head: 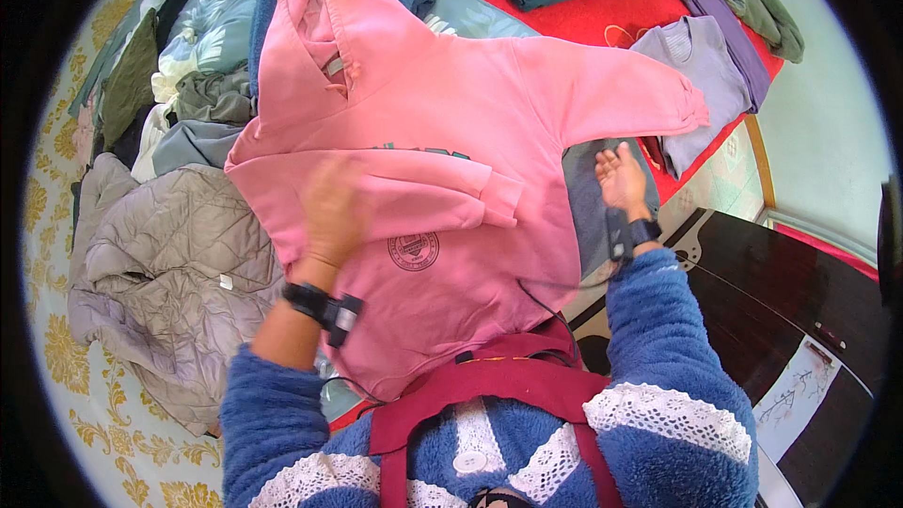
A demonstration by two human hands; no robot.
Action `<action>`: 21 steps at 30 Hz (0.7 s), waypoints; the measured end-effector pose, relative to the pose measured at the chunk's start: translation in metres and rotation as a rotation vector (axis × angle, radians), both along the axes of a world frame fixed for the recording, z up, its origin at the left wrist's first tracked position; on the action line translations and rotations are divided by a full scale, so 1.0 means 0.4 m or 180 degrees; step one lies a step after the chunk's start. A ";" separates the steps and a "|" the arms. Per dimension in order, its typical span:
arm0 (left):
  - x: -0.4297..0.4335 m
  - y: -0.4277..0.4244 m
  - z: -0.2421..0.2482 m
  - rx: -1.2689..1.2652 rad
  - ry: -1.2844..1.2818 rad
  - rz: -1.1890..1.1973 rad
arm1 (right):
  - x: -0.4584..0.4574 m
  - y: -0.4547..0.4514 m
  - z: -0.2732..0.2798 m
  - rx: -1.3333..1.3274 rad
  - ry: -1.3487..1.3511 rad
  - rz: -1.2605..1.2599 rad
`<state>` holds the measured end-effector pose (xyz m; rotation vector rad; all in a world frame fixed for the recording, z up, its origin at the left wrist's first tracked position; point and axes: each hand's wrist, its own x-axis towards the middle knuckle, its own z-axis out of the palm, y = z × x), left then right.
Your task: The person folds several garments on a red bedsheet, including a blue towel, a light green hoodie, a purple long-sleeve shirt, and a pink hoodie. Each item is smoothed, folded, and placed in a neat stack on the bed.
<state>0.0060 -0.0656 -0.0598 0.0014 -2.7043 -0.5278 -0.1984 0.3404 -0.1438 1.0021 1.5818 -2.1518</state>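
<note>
A pink hooded sweatshirt (451, 113) lies spread before me, its hood at the upper left and dark print on its front. One sleeve (423, 187) is laid across the chest, its cuff near the middle. The other sleeve (607, 85) stretches out to the right. Over the folded sleeve is my left hand (335, 208), blurred by motion; whether its fingers press or grip the cloth is unclear. My right hand (621, 180) is beside the sweatshirt's right edge, below the outstretched sleeve, palm turned up and holding nothing.
A quilted grey-beige jacket (176, 275) lies at left, below heaped clothes (211, 99). Folded garments, a lavender-grey top (695, 70) and purple trousers (734, 42), rest on a red cover (585, 14). Dark wooden furniture (776, 282) stands at right. A thin cable (547, 307) crosses the sweatshirt's lower part.
</note>
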 end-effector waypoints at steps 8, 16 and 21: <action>-0.013 0.347 -0.109 0.0531 -0.1621 -0.0487 | -0.242 0.010 0.071 -0.1238 0.0700 -0.0002; 0.148 0.114 -0.067 0.6429 -0.1295 0.1176 | 0.227 -0.241 0.285 0.2540 0.3729 0.5134; 0.432 -0.058 -0.082 0.7712 -0.0859 0.2634 | 0.276 -0.253 0.189 0.1985 0.3451 0.4916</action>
